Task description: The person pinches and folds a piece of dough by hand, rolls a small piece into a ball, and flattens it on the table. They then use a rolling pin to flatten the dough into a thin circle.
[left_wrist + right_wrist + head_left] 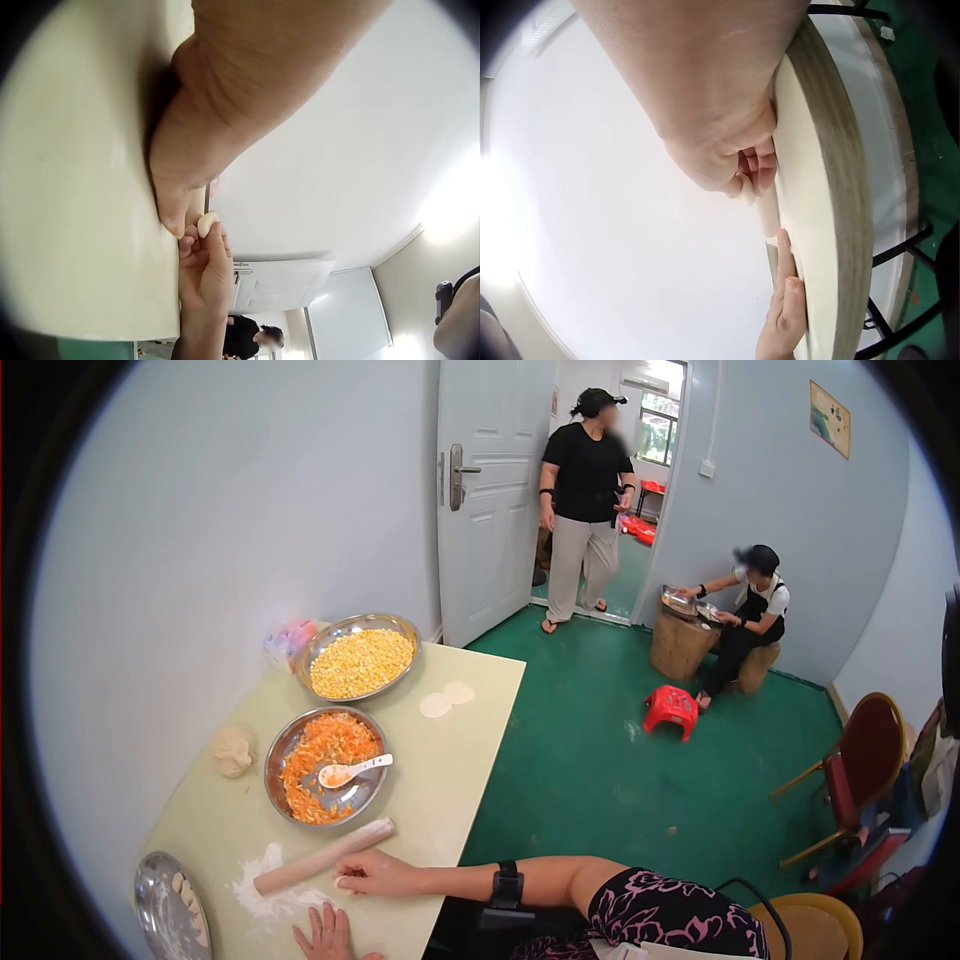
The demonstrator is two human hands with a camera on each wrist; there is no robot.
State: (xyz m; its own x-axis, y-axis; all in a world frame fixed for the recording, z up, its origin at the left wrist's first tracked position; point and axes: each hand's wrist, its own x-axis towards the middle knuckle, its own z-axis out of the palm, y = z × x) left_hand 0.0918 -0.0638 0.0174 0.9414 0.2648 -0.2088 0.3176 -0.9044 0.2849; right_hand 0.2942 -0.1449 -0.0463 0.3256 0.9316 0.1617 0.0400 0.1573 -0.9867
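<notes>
1. a round steel plate [160, 905] with small pale dough pieces is sitting at the near left corner of the pale yellow-green table [450, 780], at about 8 o'clock from the carrot bowl.
2. the left hand [325, 937] is lying flat on the table at the bottom edge of the head view, fingers straight and relaxed, holding nothing; it is at 6 o'clock from the dough roll.
3. a long pale dough roll [322, 857] is lying on scattered white flour [262, 890], slanting up toward 2 o'clock.
4. the right hand [375, 874] is resting on the table at 4 o'clock from the roll, its fingertips pinching a small pale dough piece [207, 223] that sits just beside the roll's near side; the right wrist view shows the fingers [754, 169] curling around it.
5. a round steel bowl of shredded orange carrot [325, 763] with a white spoon [352, 770] is standing at 12 o'clock from the roll.
6. a round steel bowl of yellow corn kernels [360, 657] is standing beyond it.
7. two flat round dough wrappers [446, 699] are lying at 3 o'clock from the corn.
</notes>
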